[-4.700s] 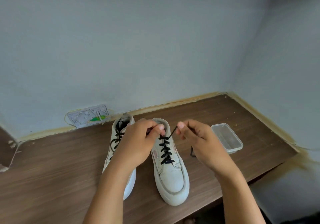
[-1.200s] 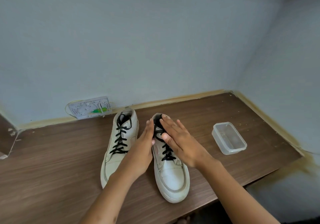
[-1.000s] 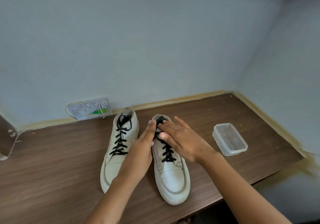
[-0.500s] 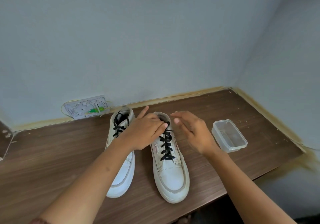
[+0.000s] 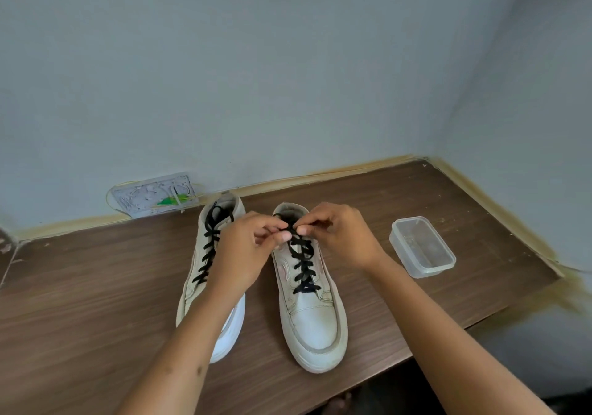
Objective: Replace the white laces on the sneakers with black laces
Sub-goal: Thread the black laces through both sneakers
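- Brown wood-grain desk point(image 5: 80, 302) fills the lower half of my head view, running back to a pale blue-grey wall point(image 5: 256, 62) with a yellowish strip along the join.
- At the far left, low on that wall, I see a white socket plate point(image 5: 153, 194) with something green on it.
- Just right of it stands the left sneaker point(image 5: 211, 273), white, toe pointing toward me, already threaded with a black lace point(image 5: 208, 248); my left forearm crosses over its toe half.
- My left hand point(image 5: 246, 248) hangs above the gap between the two shoes, its grip narrow: thumb and forefinger pinch a strand of lace at the collar of the other shoe.
- The right sneaker point(image 5: 312, 302) stands just beside the first, nearly parallel and apart from it, also white, toe toward me, near the front edge of the desk.
- Its black lace point(image 5: 302, 264) crosses in rungs up the tongue; the loose ends meet between my two hands at the top, though I cannot tell how they are wound there.
- My right hand point(image 5: 339, 238) sits over the collar of that shoe, fingers curled, its grip narrow on the lace, thumb tip almost touching my left thumb.
- Farther right, well apart from the shoes, a clear plastic tub point(image 5: 423, 248) rests open on the desk.
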A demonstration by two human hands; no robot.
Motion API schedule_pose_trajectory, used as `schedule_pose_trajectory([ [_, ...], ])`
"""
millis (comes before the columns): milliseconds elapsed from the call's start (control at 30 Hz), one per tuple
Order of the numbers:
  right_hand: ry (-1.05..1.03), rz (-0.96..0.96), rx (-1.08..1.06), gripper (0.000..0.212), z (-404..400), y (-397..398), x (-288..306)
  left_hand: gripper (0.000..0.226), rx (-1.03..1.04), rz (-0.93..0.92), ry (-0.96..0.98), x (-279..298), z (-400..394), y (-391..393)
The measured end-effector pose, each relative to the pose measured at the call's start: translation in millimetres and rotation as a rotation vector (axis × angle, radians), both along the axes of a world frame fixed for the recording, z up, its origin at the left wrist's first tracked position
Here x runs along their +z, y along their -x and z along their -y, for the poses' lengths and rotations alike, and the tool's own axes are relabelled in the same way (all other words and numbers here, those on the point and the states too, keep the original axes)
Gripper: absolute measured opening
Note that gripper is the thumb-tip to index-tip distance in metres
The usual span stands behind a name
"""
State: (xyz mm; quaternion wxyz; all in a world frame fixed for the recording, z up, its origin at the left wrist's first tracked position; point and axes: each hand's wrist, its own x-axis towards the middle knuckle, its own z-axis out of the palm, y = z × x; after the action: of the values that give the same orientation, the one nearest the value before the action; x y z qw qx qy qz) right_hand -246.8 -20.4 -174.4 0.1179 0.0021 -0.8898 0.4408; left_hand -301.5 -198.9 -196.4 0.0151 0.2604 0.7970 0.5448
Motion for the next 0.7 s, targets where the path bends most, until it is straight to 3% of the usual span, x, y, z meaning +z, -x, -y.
schedule_pose_trajectory([
  [133,-0.138,0.094,-0.147,0.022,1.9,21.9,13.4,0.014,0.019,-0.079,0.170,13.8,-15.0,16.0],
  [267,-0.513,0.301,0.033,0.007,4.4,36.1,24.9,0.014,-0.093,-0.120,0.476,25.7,-21.7,31.4],
  [333,-0.459,0.347,0.130,0.017,-1.3,28.7,29.9,0.021,-0.164,-0.168,0.625,28.2,-19.7,36.9],
  [433,-0.229,0.046,0.075,0.020,-7.0,0.6,28.0,0.017,-0.166,-0.192,0.462,24.6,-12.0,41.4],
  [567,-0.310,-0.063,0.098,0.037,0.0,-31.6,7.3,0.019,-0.063,-0.195,0.179,18.7,-2.0,40.5],
  [700,-0.183,-0.261,-0.057,0.014,8.7,-27.9,-6.6,0.016,-0.063,-0.170,0.080,15.3,1.6,31.2],
])
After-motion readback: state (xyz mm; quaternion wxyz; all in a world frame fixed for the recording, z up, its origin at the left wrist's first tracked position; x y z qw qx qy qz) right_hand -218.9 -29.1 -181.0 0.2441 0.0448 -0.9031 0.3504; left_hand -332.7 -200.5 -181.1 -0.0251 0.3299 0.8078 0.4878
